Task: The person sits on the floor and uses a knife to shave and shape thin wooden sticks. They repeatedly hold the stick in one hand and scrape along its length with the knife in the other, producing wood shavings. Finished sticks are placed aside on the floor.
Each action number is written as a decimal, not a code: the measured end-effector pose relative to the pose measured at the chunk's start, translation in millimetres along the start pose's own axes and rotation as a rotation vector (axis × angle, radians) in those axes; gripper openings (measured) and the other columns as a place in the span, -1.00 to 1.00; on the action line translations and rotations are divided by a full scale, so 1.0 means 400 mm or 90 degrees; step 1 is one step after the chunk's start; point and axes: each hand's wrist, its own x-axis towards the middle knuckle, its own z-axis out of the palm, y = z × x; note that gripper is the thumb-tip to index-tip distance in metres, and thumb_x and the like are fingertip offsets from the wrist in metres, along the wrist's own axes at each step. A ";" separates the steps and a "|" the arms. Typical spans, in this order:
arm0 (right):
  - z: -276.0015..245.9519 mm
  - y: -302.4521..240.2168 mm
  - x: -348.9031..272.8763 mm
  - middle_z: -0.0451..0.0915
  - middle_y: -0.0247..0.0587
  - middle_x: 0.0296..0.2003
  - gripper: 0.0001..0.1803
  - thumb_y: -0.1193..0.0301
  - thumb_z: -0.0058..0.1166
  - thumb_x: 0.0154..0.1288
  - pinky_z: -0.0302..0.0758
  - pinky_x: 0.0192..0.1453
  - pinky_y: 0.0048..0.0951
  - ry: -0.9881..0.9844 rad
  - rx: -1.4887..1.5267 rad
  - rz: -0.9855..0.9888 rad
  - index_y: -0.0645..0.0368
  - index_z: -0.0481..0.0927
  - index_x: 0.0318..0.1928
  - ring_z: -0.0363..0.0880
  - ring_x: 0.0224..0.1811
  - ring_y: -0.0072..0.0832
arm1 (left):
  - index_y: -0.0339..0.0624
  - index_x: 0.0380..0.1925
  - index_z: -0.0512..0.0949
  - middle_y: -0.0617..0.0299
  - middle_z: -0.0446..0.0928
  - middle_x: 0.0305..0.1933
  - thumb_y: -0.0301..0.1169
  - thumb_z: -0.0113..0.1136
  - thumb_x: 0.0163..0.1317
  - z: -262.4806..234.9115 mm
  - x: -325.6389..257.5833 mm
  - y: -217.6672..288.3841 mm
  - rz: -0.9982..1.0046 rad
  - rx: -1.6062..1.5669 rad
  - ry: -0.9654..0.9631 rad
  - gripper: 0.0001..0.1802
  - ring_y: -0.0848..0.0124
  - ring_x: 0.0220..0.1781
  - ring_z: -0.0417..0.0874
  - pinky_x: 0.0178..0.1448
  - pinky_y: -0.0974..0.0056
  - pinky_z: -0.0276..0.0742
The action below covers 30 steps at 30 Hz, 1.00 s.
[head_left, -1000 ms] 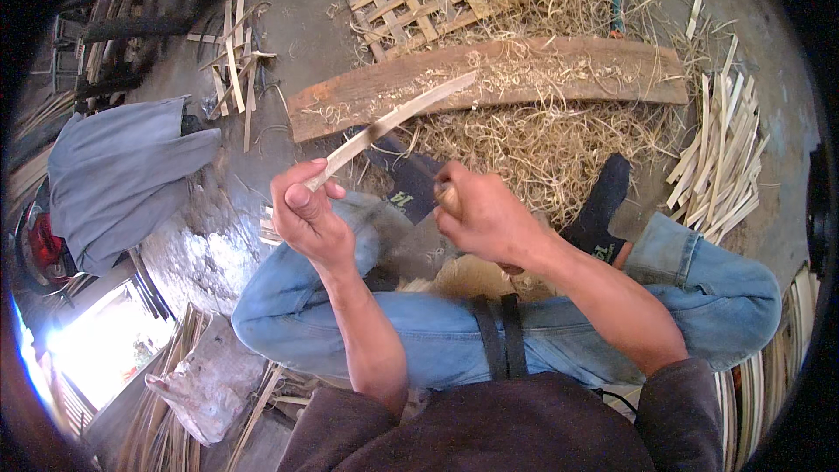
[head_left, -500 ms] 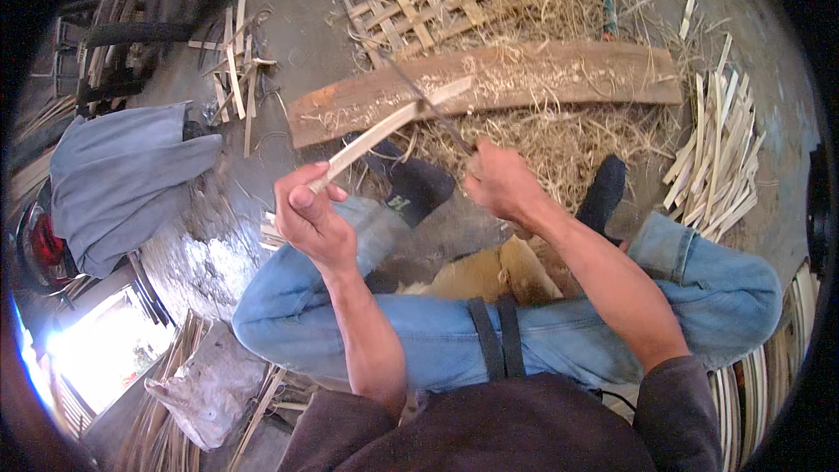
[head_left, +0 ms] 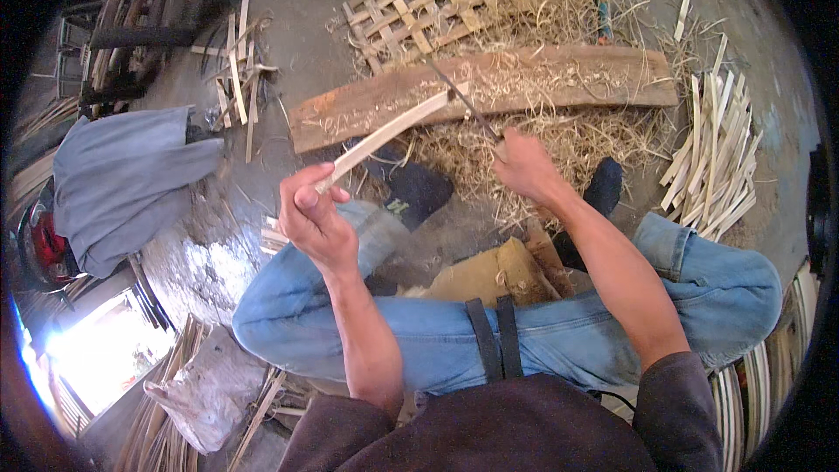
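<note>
My left hand pinches the near end of a pale, flat bamboo strip that slants away to the upper right. In my right hand is a knife with a thin dark blade; my fingers wrap its handle and hide most of it. The blade crosses the strip close to its far end. Beneath both lies a long wooden plank, strewn with curled shavings.
A woven bamboo panel lies beyond the plank. Cut strips are piled at the right, with more strips at the upper left. A grey cloth hangs at the left, above a crumpled sack.
My right hand has moved right with the knife, so the blade has slid along the strip toward its far end. My left hand keeps its grip and has barely shifted.
</note>
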 end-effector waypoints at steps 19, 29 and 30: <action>0.016 0.031 -0.042 0.58 0.34 -0.31 -0.61 0.36 0.08 0.10 0.50 -0.06 0.02 -0.013 -0.026 0.094 0.43 0.41 -0.15 0.58 -0.18 0.17 | -0.24 -0.37 0.54 0.20 0.59 -0.45 0.04 -0.28 0.46 -0.009 0.015 0.021 0.014 0.051 -0.014 -0.41 0.46 -0.63 0.54 -0.53 0.41 0.39; 0.016 -0.004 -0.059 0.61 0.26 -0.36 -0.64 0.40 0.09 0.11 0.53 -0.12 0.02 -0.059 -0.072 0.095 0.41 0.41 -0.14 0.61 -0.25 0.12 | -0.29 -0.35 0.53 0.17 0.60 -0.39 0.03 -0.25 0.45 -0.038 0.005 0.024 -0.033 0.093 0.029 -0.41 0.45 -0.61 0.56 -0.52 0.39 0.44; 0.020 -0.022 -0.052 0.61 0.26 -0.37 -0.64 0.40 0.10 0.11 0.53 -0.12 0.03 -0.069 -0.067 0.073 0.41 0.41 -0.14 0.61 -0.26 0.12 | -0.29 -0.35 0.53 0.17 0.60 -0.39 0.03 -0.25 0.45 -0.046 0.001 0.021 -0.038 0.107 0.027 -0.41 0.45 -0.61 0.56 -0.52 0.39 0.44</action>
